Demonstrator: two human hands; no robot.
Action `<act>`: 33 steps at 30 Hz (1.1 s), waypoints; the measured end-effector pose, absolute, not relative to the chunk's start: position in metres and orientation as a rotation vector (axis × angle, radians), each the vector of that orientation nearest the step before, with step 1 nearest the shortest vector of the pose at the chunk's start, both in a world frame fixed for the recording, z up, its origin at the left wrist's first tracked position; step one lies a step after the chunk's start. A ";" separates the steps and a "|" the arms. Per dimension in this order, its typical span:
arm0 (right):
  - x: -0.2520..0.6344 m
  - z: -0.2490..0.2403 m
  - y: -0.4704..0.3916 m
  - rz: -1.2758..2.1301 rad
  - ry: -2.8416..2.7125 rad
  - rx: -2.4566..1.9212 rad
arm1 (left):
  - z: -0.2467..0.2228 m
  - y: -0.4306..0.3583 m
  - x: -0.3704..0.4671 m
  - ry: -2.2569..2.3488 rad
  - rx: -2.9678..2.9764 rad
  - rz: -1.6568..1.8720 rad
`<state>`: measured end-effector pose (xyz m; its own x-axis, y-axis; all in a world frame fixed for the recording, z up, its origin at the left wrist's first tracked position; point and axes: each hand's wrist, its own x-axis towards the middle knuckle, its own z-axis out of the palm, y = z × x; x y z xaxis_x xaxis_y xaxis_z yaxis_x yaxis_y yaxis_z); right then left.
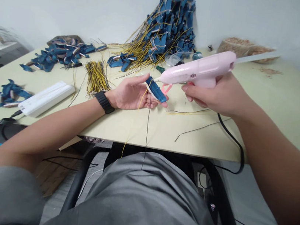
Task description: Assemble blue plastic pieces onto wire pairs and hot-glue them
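Note:
My left hand (130, 94), palm up, holds a small blue piece (156, 90) with a pale underside between thumb and fingers. From that piece a yellow wire (141, 102) and a black wire (147, 123) hang down past the table edge. In my right hand (222, 94) is a pink glue gun (197, 69), gripped by its handle, with a clear glue stick (255, 56) out of its back end. The gun's nozzle points left, at the upper end of the blue piece; whether they touch I cannot tell.
A tall heap of wired blue pieces (169, 26) leans on the wall. Left lie loose blue pieces (60, 53), a bundle of yellow and black wires (97, 77) and a white power strip (46, 98). The gun's black cord (235, 141) runs over the table's front edge.

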<state>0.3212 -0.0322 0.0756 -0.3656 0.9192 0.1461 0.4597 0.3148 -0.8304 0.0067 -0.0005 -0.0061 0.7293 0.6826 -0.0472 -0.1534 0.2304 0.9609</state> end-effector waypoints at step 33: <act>0.323 0.072 -0.032 0.951 -1.948 -1.135 | -0.012 0.003 0.005 0.481 1.203 0.612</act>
<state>0.3229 -0.0320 0.0721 -0.3883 0.9015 0.1908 0.4040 0.3527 -0.8440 0.0055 0.0029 -0.0120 0.7457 0.6659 -0.0235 -0.1796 0.2348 0.9553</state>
